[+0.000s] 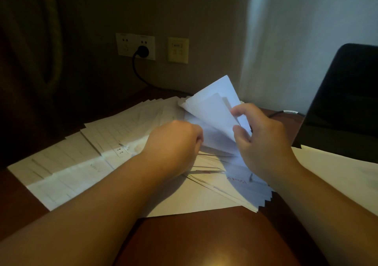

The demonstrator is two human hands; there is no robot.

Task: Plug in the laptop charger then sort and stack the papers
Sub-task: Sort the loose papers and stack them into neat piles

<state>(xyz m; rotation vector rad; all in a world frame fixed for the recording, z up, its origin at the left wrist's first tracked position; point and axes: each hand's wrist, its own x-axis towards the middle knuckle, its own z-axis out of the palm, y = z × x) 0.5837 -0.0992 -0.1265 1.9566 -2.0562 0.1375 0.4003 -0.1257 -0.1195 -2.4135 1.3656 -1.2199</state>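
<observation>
Wooden desk, fanned papers, hands gripping sheets

1. Your left hand lies knuckles up, fingers curled under, forearm bare.
2. Your right hand is raised, thumb and bent fingers pinching.
3. Both forearms come in from the near edge, converging.

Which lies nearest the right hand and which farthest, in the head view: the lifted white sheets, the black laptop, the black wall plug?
1. Lifted white sheets: pinched in the right hand.
2. Black laptop: to its right.
3. Black wall plug: far wall, upper left.
</observation>
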